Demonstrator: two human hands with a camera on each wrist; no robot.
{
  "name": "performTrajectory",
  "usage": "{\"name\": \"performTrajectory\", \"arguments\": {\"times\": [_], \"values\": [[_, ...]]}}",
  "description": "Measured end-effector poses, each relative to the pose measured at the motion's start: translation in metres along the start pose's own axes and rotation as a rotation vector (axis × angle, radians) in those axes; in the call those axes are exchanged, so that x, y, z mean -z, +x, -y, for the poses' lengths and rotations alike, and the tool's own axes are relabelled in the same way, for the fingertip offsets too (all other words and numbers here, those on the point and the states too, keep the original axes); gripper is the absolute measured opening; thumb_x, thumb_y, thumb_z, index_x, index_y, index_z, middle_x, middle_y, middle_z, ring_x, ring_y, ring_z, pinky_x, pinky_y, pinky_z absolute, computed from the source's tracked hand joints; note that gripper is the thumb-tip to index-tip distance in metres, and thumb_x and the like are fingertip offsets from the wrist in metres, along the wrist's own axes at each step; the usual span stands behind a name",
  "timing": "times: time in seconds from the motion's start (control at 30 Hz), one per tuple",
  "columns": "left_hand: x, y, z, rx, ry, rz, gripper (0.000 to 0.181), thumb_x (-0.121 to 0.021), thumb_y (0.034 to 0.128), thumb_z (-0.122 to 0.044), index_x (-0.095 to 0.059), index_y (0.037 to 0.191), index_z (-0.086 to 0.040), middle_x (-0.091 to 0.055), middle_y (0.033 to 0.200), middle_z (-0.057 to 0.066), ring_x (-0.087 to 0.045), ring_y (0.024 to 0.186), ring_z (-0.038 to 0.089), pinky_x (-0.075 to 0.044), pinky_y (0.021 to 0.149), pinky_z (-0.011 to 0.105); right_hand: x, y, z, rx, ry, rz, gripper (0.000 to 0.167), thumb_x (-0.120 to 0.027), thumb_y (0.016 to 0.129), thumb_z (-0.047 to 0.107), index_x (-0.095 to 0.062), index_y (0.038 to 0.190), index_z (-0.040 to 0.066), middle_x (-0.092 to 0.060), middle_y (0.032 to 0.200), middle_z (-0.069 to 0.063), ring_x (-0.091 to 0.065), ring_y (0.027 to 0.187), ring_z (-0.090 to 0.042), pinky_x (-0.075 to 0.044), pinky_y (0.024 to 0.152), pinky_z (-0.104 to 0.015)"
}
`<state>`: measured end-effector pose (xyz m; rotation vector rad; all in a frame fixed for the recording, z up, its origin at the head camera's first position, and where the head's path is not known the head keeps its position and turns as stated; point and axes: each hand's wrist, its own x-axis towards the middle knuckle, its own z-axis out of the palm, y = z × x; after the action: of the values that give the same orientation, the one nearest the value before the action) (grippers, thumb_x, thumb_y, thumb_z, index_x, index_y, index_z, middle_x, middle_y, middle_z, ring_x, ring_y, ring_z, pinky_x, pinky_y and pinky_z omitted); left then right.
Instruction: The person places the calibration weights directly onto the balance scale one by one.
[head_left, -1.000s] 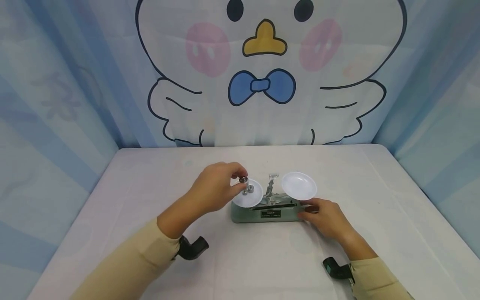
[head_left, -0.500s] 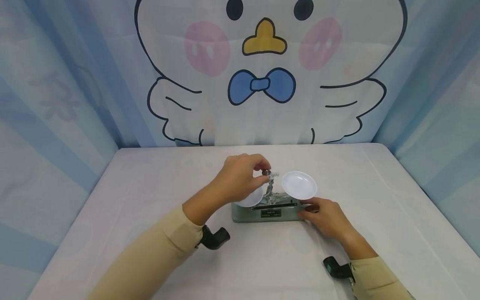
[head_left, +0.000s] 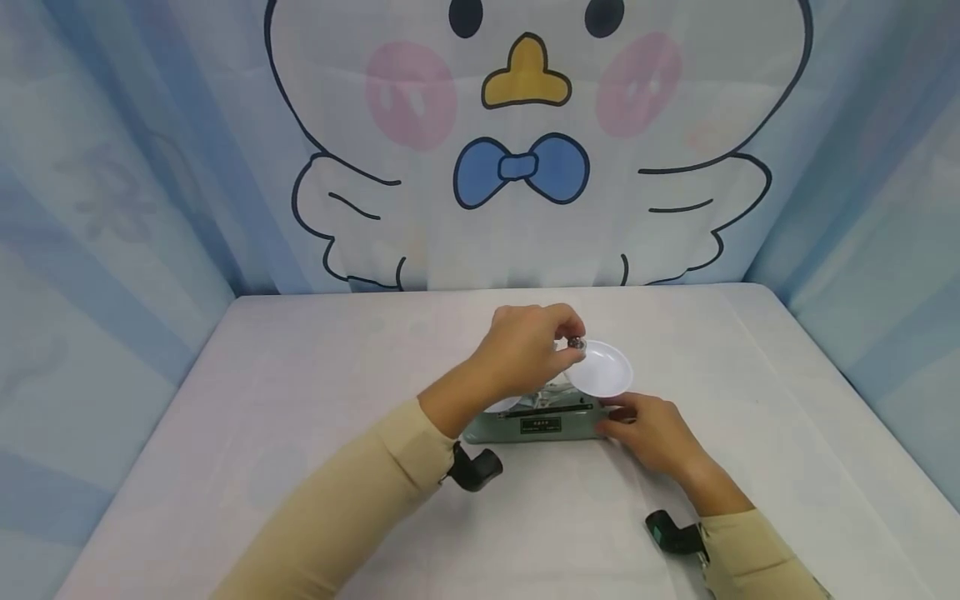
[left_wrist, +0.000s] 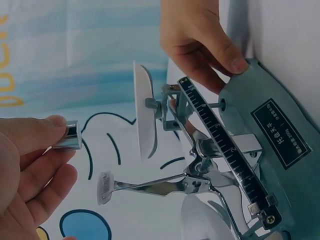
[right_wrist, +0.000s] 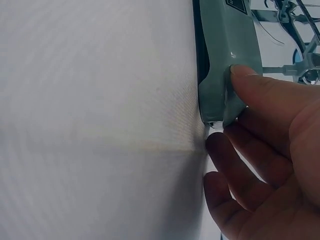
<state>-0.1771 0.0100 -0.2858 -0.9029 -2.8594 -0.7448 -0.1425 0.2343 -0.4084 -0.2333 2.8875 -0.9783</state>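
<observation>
A green balance scale (head_left: 487, 430) stands on the table, with two white pans on top. My left hand (head_left: 525, 350) pinches a small shiny metal weight (left_wrist: 75, 134) between thumb and fingers. In the head view the weight is level with the near-left rim of the right pan (head_left: 606, 377); the left wrist view shows it apart from that pan. My left forearm hides most of the left pan (head_left: 502, 406), so what lies on it cannot be seen. At the base's right end, my right hand (head_left: 654, 435) grips the edge, its thumb (right_wrist: 250, 77) on the front face.
A white cloth covers the table (head_left: 315, 375). The balance's graduated beam (left_wrist: 220, 131) and its upright pointer (left_wrist: 150, 187) rise between the pans. Behind hangs a curtain (head_left: 517, 242) with a cartoon bird. Wrist cameras (head_left: 476, 469) are strapped to both arms.
My left hand has carried the weight from above the left pan, past the pointer, rightwards to the right pan. My right hand has stayed on the base.
</observation>
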Motion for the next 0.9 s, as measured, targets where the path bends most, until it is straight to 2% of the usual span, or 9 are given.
{"name": "performTrajectory", "arguments": {"times": [0.17, 0.5, 0.9], "values": [[-0.006, 0.006, -0.005, -0.002, 0.003, 0.011, 0.025, -0.074, 0.0929, -0.031, -0.07, 0.114, -0.019, -0.072, 0.112, -0.008, -0.063, 0.106, 0.009, -0.035, 0.098, 0.04, 0.0, 0.001, 0.0, 0.007, 0.008, 0.0, 0.041, -0.075, 0.09, 0.02, -0.066, 0.123, -0.003, -0.071, 0.11, -0.019, -0.067, 0.103, -0.038, -0.052, 0.087, -0.056], [-0.018, 0.014, -0.008, -0.018, 0.016, 0.034, 0.025, -0.073, 0.0938, -0.032, -0.069, 0.115, -0.02, -0.072, 0.113, -0.009, -0.064, 0.106, 0.009, -0.036, 0.1, 0.039, 0.001, 0.001, -0.001, 0.022, 0.022, -0.002, 0.041, -0.075, 0.089, 0.019, -0.066, 0.122, -0.003, -0.071, 0.11, -0.018, -0.068, 0.103, -0.037, -0.053, 0.087, -0.054], [-0.029, 0.023, -0.014, -0.004, 0.019, 0.052, 0.023, -0.073, 0.0937, -0.032, -0.069, 0.113, -0.021, -0.072, 0.111, -0.012, -0.062, 0.105, 0.007, -0.033, 0.104, 0.041, 0.001, 0.002, 0.0, 0.005, 0.011, 0.002, 0.041, -0.075, 0.09, 0.021, -0.066, 0.122, -0.002, -0.071, 0.111, -0.018, -0.068, 0.103, -0.037, -0.054, 0.085, -0.053]]}}
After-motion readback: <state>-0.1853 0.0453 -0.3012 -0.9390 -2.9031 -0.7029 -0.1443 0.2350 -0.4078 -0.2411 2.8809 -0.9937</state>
